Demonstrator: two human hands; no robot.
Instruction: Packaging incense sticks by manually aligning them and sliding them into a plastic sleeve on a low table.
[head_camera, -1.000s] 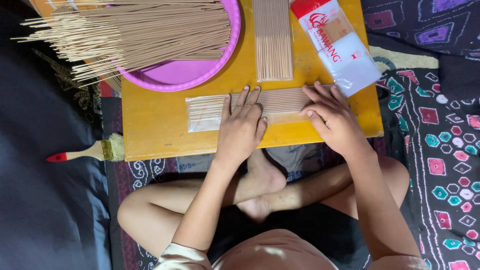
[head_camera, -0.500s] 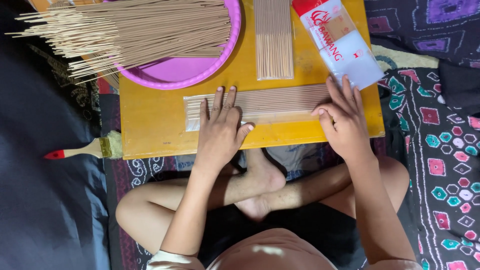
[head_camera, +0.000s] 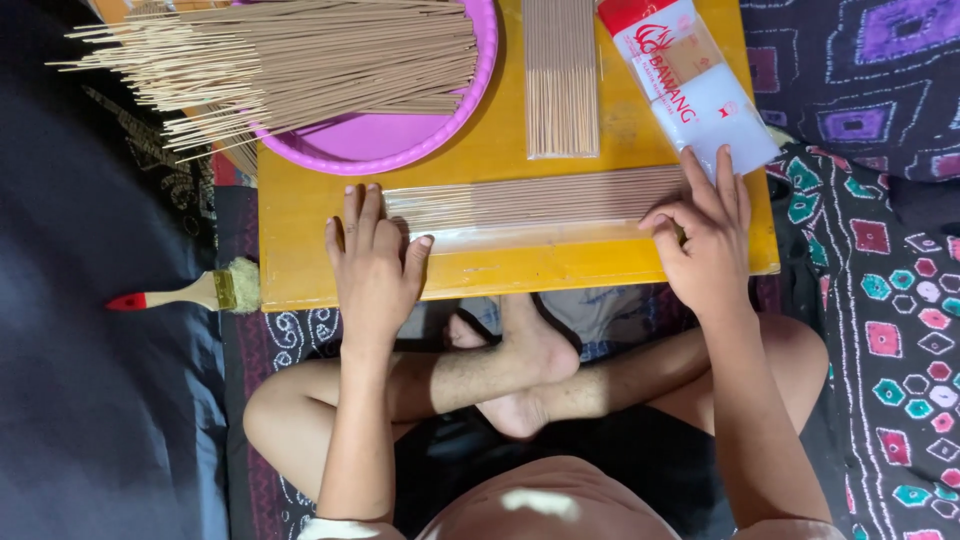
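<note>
The left hand (head_camera: 372, 262) lies flat with fingers together, resting on the yellow board (head_camera: 300, 250) at the left end of the clear sleeve of incense sticks (head_camera: 530, 205). The right hand (head_camera: 708, 240) holds down the sleeve's right end, thumb and forefinger nearly closed, other fingers extended toward the white packet (head_camera: 690, 80) just beyond them.

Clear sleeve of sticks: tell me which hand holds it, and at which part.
The right hand pinches the clear sleeve of sticks at its right end. The left hand lies flat at its left end, without a grip.
</note>
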